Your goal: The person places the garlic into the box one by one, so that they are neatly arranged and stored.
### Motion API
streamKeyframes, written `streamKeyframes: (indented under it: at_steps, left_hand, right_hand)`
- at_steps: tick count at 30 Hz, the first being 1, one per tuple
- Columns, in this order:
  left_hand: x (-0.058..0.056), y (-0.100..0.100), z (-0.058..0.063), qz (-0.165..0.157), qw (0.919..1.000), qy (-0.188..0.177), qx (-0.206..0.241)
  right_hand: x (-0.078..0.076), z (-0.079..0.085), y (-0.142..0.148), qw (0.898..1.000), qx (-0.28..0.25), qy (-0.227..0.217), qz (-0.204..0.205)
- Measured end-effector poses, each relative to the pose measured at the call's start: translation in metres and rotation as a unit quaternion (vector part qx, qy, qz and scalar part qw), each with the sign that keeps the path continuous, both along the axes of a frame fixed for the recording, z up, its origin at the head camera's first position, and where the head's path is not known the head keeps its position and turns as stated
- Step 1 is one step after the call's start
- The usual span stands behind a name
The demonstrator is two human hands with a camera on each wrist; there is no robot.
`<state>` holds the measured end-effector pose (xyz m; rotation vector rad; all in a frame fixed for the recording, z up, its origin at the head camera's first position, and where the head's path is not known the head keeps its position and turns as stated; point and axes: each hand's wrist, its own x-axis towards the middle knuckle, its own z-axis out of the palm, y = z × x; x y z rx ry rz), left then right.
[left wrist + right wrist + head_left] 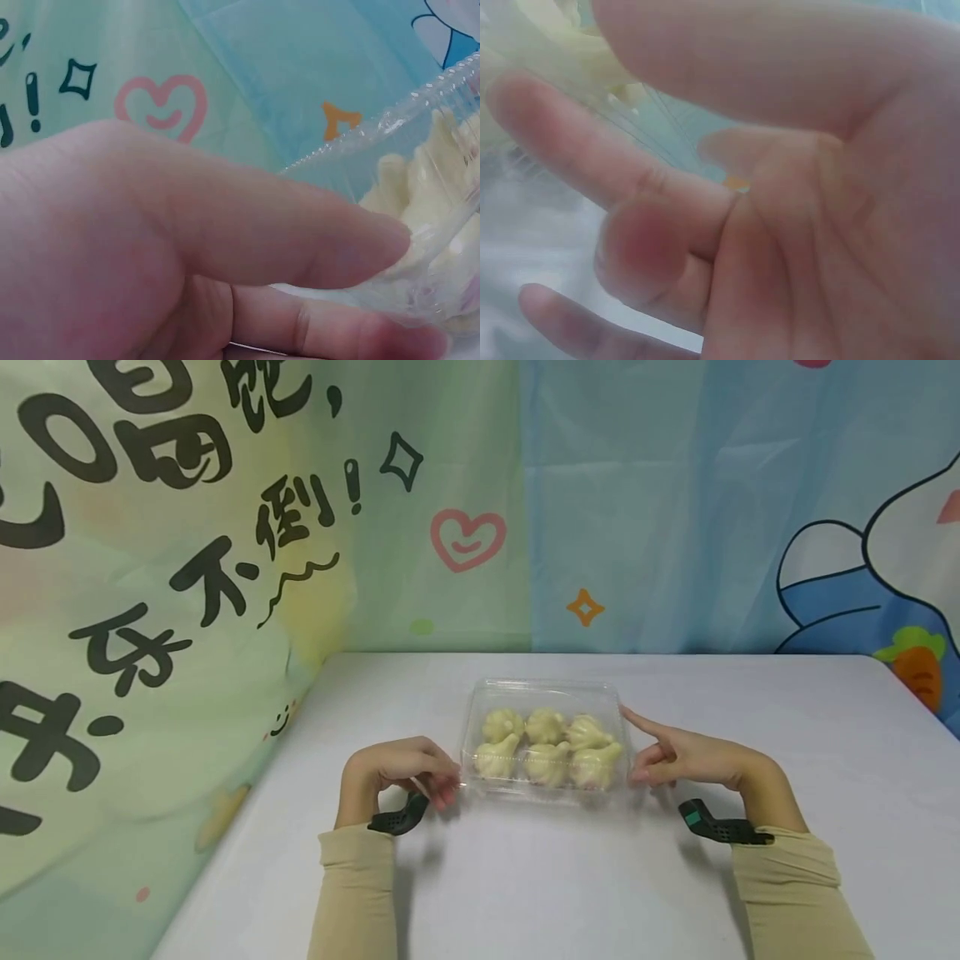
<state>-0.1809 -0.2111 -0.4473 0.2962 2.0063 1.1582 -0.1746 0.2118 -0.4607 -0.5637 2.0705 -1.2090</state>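
A clear plastic box (551,692) with a lid lies on the white table, holding several cream-coloured garlic bulbs (547,765) in two rows. At its left side is my left hand (408,770); the left wrist view shows the thumb (330,240) against the box wall (360,135) and a finger lower down, with the box's corner between them. My right hand (693,756) is at the right side, its index finger reaching straight to the far right part of the box and its thumb near the front right corner. In the right wrist view, another finger (577,142) stretches along the box edge.
The white table (525,893) extends in front of the box and to both sides. Behind it hangs a printed cloth (622,510) with a heart and stars; another cloth with large black characters (217,577) covers the left. Dark wrist bands (401,817) sit on both wrists.
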Motion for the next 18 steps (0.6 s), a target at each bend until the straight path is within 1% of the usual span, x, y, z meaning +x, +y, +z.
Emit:
streamKeyframes:
  at_steps: [3, 5, 9, 13, 18]
  left_hand:
    - [0.000, 0.000, 0.000, -0.003, 1.0000, 0.004, 0.001]
    - [-0.001, 0.001, -0.002, -0.011, 0.9999, 0.006, 0.001]
    - [-0.003, 0.005, -0.007, -0.024, 0.9996, 0.005, 0.009]
    - [-0.005, 0.006, -0.015, -0.028, 0.9986, -0.003, 0.044]
    - [-0.008, 0.007, -0.024, -0.028, 0.9948, -0.027, 0.094]
  right_hand:
    - [0.000, 0.000, -0.001, 1.000, -0.006, 0.000, 0.004]
    - [0.000, 0.000, -0.001, 1.000, -0.007, -0.002, 0.002]
    - [-0.001, 0.000, -0.002, 1.000, 0.002, -0.008, -0.006]
    - [-0.001, -0.001, -0.003, 1.000, 0.006, -0.007, -0.009]
    - [-0.002, -0.003, -0.003, 1.000, -0.006, -0.010, -0.005]
